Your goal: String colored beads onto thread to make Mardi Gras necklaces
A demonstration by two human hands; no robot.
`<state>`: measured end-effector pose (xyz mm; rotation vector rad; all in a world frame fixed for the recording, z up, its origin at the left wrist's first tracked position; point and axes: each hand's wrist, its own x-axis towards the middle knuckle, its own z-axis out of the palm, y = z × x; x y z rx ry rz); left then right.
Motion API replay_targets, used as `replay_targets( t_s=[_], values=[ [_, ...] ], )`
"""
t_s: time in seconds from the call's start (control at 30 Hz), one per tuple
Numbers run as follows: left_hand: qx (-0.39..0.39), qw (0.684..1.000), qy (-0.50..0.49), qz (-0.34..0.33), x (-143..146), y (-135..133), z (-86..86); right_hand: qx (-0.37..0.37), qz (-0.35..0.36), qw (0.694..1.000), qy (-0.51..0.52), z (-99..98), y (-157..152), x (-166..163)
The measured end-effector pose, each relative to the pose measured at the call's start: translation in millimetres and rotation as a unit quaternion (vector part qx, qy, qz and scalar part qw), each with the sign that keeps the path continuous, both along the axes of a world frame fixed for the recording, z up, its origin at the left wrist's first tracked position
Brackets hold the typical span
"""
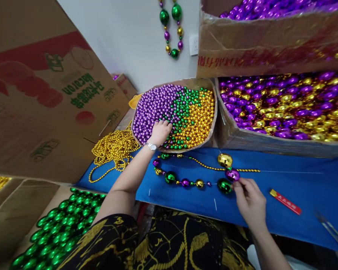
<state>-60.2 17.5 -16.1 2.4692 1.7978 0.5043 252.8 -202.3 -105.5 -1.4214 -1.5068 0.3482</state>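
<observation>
My left hand (162, 132), a watch (151, 146) on its wrist, reaches into a cardboard box of small purple, green and gold beads (191, 108). Its fingers curl down among the purple and green ones; whatever is in them is hidden. On the blue table cover lies a string of beads (185, 182) of mixed sizes. My right hand (250, 200) pinches this string beside a large purple bead (232, 174). A large gold bead (224, 160) and a large green bead (224, 185) sit close by. A row of small gold beads (214, 168) runs along a thin thread toward the right.
A pile of gold bead chains (112, 146) lies left of the box. Bigger boxes of purple and gold beads (284, 105) stand at right. Large green beads (62, 225) fill a box at lower left. A red-and-yellow strip (285, 201) and tweezers-like metal tool (331, 227) lie at right.
</observation>
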Motion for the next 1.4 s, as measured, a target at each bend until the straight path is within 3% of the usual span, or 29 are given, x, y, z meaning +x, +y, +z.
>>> replay_targets(
  t_s=[0.07,0.1,0.2,0.27,0.33,0.4,0.5,0.83,0.97,1.13,1.2,1.3,1.4],
  values=[
    [-0.061,0.971,-0.229,-0.019,15.2,-9.3,1.0,0.013,0.002,1.0,-0.025,2.9,0.8,-3.1],
    [-0.11,0.928,-0.353,-0.037,25.4,-16.1,2.0,0.02,0.003,0.999,-0.039,4.7,1.1,-4.7],
    [-0.269,0.738,-0.612,-0.086,60.1,-42.1,5.2,0.044,-0.001,0.996,-0.074,11.2,1.6,-9.2],
    [-0.332,0.653,-0.674,-0.099,81.1,-59.3,6.6,0.049,-0.003,0.995,-0.088,15.7,1.3,-11.3],
    [-0.359,0.612,-0.698,-0.098,96.5,-72.1,6.8,0.051,-0.005,0.994,-0.092,19.2,0.4,-12.2],
    [-0.369,0.591,-0.711,-0.095,105.7,-79.3,5.5,0.049,-0.008,0.995,-0.09,21.5,-0.6,-11.9],
    [-0.374,0.582,-0.716,-0.093,111.1,-82.4,2.6,0.04,-0.013,0.996,-0.084,23.4,-2.0,-10.4],
    [-0.36,0.594,-0.714,-0.082,115.2,-85.5,1.8,0.036,-0.006,0.996,-0.082,24.0,-4.3,-9.2],
    [-0.34,0.621,-0.699,-0.095,115.4,-85.6,-0.1,0.045,-0.008,0.995,-0.083,24.3,-4.6,-9.4],
    [-0.267,0.685,-0.662,-0.147,125.7,-90.9,-2.9,0.013,-0.033,0.997,-0.065,16.2,-6.9,-1.5],
    [-0.276,0.697,-0.64,-0.168,136.9,-95.4,-3.6,-0.036,-0.048,0.998,-0.025,5.6,-8.8,5.9],
    [-0.305,0.697,-0.619,-0.192,159.2,-102.2,-8.7,-0.114,-0.046,0.985,0.118,-16.8,-12.4,18.3],
    [-0.327,0.702,-0.593,-0.221,182.2,-107.5,-21.5,-0.134,-0.033,0.963,0.232,-37.8,-17.0,30.2]
  ],
)
